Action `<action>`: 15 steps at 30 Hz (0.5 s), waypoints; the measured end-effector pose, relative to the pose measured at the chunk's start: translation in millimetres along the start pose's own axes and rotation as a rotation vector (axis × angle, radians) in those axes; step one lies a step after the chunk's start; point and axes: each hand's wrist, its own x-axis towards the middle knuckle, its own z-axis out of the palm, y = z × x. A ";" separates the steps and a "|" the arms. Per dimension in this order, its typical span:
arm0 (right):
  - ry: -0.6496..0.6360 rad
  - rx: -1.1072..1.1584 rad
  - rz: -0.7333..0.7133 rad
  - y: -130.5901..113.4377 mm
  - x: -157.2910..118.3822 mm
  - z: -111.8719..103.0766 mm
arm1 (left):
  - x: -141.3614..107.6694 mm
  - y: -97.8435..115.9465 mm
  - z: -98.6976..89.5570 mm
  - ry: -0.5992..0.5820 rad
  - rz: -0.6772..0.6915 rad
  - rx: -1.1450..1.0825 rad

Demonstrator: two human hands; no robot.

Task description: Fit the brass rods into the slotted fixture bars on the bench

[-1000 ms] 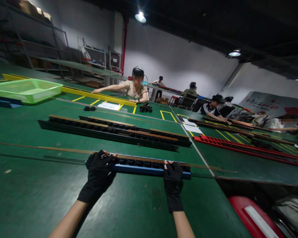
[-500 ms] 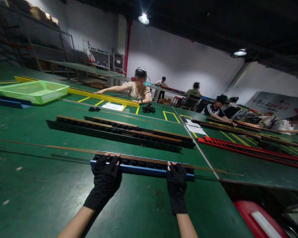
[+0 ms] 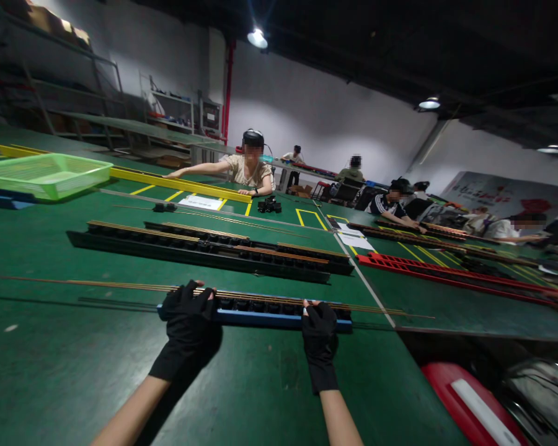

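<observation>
A blue channel rail (image 3: 260, 318) lies on the green table in front of me, with a row of black blocks (image 3: 255, 306) set in it. Thin copper-coloured rods (image 3: 121, 285) run along the top of the blocks and stick out well past both ends of the rail. Near the rail's left end, my left hand (image 3: 188, 313), in a black fingerless glove, curls its fingers over the rods and blocks. My right hand (image 3: 320, 325), gloved alike, grips the rail towards its right end, thumb and fingertips at the rods. Both palms' undersides are hidden.
Beyond the rail lie dark channel rails (image 3: 199, 251) with blocks and rods. A light green basket (image 3: 51, 179) stands at the left, and a yellow rail (image 3: 181, 184) lies near a co-worker (image 3: 251, 167) opposite. Red rails (image 3: 428, 272) lie rightward, past a table seam; a red stool (image 3: 465, 402) stands below.
My view has swung slightly to the right, so everything sits further left. My left hand's knuckles are raised a little more over the rods; both hands stay at the same places on the rail.
</observation>
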 end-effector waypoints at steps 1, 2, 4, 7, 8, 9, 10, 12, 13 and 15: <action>0.006 0.002 0.007 -0.3 -0.2 0.4 | 9.9 1.2 0.8 -0.005 -0.005 0.039; 0.013 0.002 0.010 -0.2 -0.5 1.0 | 20.9 4.5 2.2 -0.022 -0.008 0.058; 0.026 0.004 0.009 0.7 -1.2 2.6 | 44.6 18.5 6.8 -0.062 -0.026 0.040; 0.013 0.002 -0.003 2.6 -1.8 4.5 | 77.0 54.3 17.2 -0.246 0.033 0.031; 0.006 -0.002 -0.002 3.0 -1.9 4.7 | 85.7 67.7 21.2 -0.316 0.070 0.032; 0.000 -0.008 0.002 3.2 -2.1 4.6 | 92.8 80.6 25.5 -0.382 0.100 0.034; -0.002 -0.014 0.006 3.2 -2.2 4.5 | 98.4 92.3 29.8 -0.433 0.105 0.040; -0.004 -0.020 0.010 3.0 -2.8 4.0 | 104.5 110.6 38.4 -0.483 0.079 0.050; -0.009 -0.019 0.007 2.8 -3.1 3.9 | 105.1 116.7 42.5 -0.509 0.052 0.054; -0.018 -0.014 0.008 2.5 -3.6 3.9 | 102.3 123.3 49.7 -0.586 0.012 0.049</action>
